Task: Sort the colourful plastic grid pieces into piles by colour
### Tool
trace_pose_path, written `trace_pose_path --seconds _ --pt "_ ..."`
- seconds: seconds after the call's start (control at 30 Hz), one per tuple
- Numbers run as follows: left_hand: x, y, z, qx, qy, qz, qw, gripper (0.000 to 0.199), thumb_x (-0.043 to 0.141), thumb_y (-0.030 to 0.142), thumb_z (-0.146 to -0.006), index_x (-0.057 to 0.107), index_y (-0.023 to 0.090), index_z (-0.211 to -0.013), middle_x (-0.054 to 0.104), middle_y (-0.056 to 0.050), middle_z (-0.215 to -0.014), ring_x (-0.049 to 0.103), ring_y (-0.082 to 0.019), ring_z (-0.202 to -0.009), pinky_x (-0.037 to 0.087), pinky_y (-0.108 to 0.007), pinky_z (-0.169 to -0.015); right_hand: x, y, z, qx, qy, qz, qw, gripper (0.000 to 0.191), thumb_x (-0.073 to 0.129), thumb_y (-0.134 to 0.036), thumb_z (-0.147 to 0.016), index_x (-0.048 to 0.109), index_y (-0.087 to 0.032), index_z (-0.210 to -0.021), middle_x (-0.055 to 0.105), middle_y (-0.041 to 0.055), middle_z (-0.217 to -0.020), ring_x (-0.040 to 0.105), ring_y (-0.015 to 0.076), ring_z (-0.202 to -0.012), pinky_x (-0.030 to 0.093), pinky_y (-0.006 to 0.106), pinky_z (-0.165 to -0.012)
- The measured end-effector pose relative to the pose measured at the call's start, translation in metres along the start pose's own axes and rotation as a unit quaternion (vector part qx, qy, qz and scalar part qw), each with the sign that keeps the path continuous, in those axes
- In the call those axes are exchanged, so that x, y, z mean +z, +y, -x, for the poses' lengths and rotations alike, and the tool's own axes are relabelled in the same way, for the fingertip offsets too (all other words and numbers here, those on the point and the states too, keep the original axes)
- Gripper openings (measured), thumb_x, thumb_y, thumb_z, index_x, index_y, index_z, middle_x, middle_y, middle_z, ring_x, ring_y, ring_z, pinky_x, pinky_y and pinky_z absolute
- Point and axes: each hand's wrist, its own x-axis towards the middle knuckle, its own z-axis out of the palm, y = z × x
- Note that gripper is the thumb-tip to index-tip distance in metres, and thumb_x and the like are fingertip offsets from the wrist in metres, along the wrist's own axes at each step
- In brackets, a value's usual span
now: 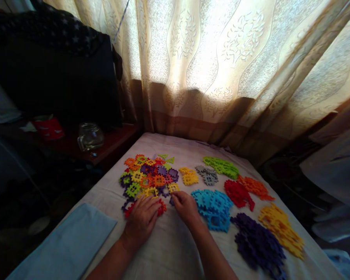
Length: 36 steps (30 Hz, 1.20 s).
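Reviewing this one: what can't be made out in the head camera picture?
In the head view:
What lies directly beneath the left hand: hidden by the hand itself.
Whether the right hand grips anything: too small, and its fingers block the contact.
Exact count in the mixed-colour pile: layers overlap.
Near end of the light blue cloth: cut off by the bottom edge.

Matt plastic pieces (162, 170), cloth sheet (169, 249)
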Motion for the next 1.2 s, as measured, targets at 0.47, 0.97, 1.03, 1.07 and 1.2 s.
trace_pose_path --seconds 0.47,0.97,1.03,1.07,1.2 --pt "-0.017 -0.041 -0.001 -0.057 -0.016 -0.063 0.996 0.029 0.058 0.028 -0.087 0.066 0.026 -0.114 0.067 -0.006 -0.122 0.057 -0.025 -0.118 0.035 -0.05 -0.109 0.018 0.014 0.05 -0.053 0.041 -0.092 0.993 0.028 0.045 -0.026 -0.088 0.072 -0.023 -0.093 0.074 0.007 -0.091 0.069 0.0198 -0.085 0.052 0.029 -0.077" --pt "-0.023 -0.035 -0.044 -0.167 -0.208 0.024 0.963 0.011 0.058 0.022 -0.078 0.068 0.024 -0.083 0.062 -0.006 -0.128 0.052 -0.026 -0.125 0.036 -0.044 -0.109 0.004 0.032 0.069 -0.103 0.086 -0.112 0.985 0.023 0.049 -0.017 -0.085 0.072 -0.02 -0.087 0.072 0.0046 -0.079 0.068 0.0163 -0.073 0.05 0.023 -0.066" --pt "-0.023 -0.034 -0.045 -0.164 -0.209 0.016 0.964 0.012 0.058 0.024 -0.079 0.068 0.025 -0.087 0.061 -0.006 -0.13 0.051 -0.026 -0.126 0.035 -0.044 -0.109 0.003 0.032 0.068 -0.104 0.084 -0.117 0.984 0.024 0.049 -0.017 -0.085 0.072 -0.02 -0.087 0.072 0.0045 -0.079 0.068 0.0163 -0.073 0.05 0.023 -0.066" --pt "-0.023 -0.034 -0.045 -0.162 -0.21 0.013 0.964 0.014 0.059 0.025 -0.079 0.068 0.025 -0.09 0.06 -0.006 -0.131 0.051 -0.025 -0.126 0.035 -0.043 -0.109 0.002 0.032 0.068 -0.103 0.083 -0.118 0.984 0.023 0.049 -0.017 -0.085 0.073 -0.02 -0.087 0.072 0.0044 -0.079 0.068 0.0163 -0.073 0.05 0.023 -0.066" --pt "-0.022 -0.041 -0.048 -0.156 -0.236 -0.011 0.959 0.036 0.062 0.028 -0.078 0.062 0.023 -0.114 0.06 -0.007 -0.133 0.052 -0.025 -0.126 0.036 -0.041 -0.109 0.001 0.034 0.067 -0.102 0.08 -0.123 0.984 0.023 0.05 -0.017 -0.085 0.073 -0.02 -0.087 0.072 0.0042 -0.08 0.068 0.0164 -0.074 0.049 0.024 -0.066"
